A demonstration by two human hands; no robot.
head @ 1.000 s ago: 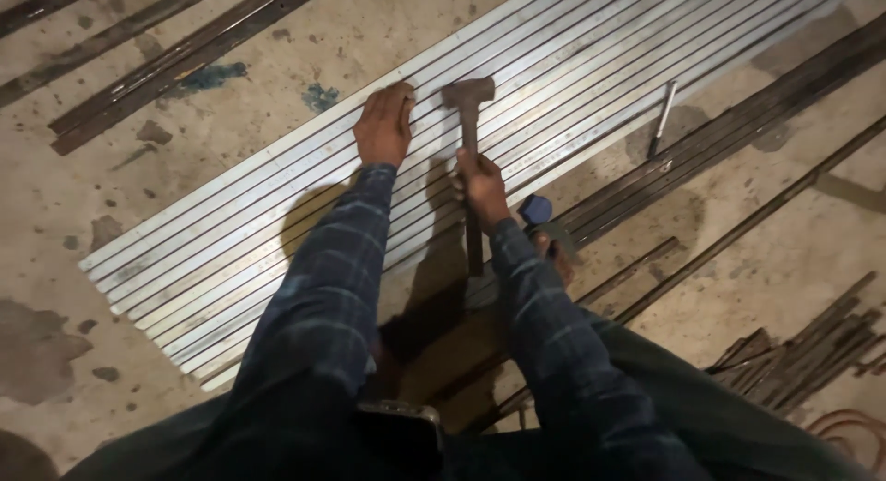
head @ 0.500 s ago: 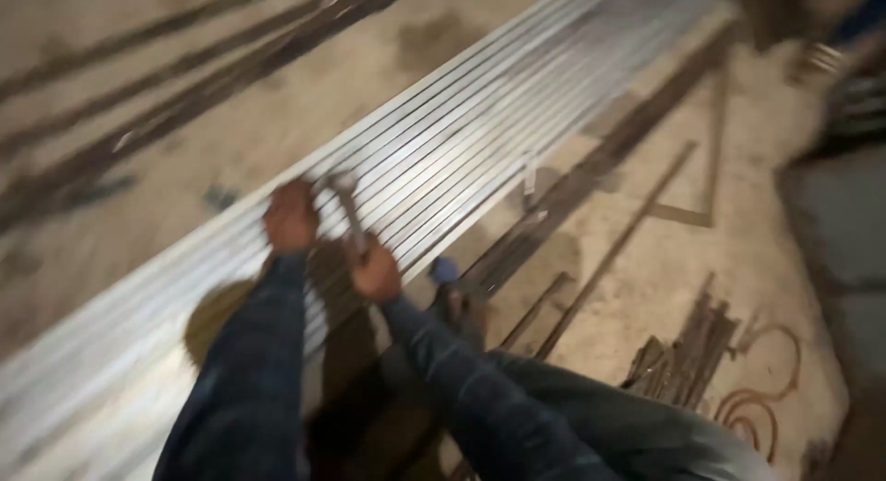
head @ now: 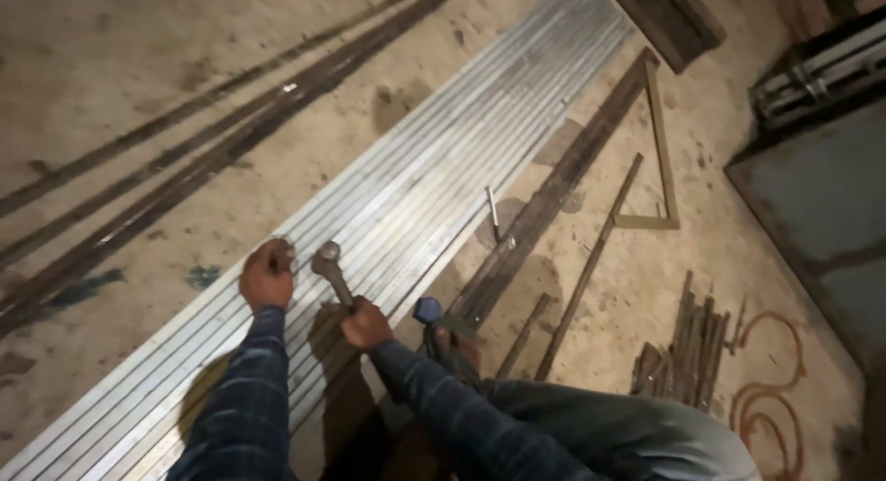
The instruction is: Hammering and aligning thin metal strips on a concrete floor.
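A long row of pale metal bars (head: 443, 176) lies side by side on the sandy floor, running from lower left to upper right. My right hand (head: 365, 324) grips the handle of a hammer (head: 329, 269), whose head sits low over the bars. My left hand (head: 267, 275) rests on the bars just left of the hammer head, fingers curled; whether it holds anything small I cannot tell. Both forearms wear dark checked sleeves.
Dark steel strips (head: 185, 176) lie to the left on the floor. On the right are a dark flat bar (head: 554, 204), a steel triangle frame (head: 660, 167), a thin rod (head: 591, 259), a bundle of short rods (head: 683, 352), coiled wire (head: 766, 370) and a dark sheet (head: 821, 204).
The view has swung to look further along the bars. The hammer head has come down closer to my left hand, which stays on the bars.
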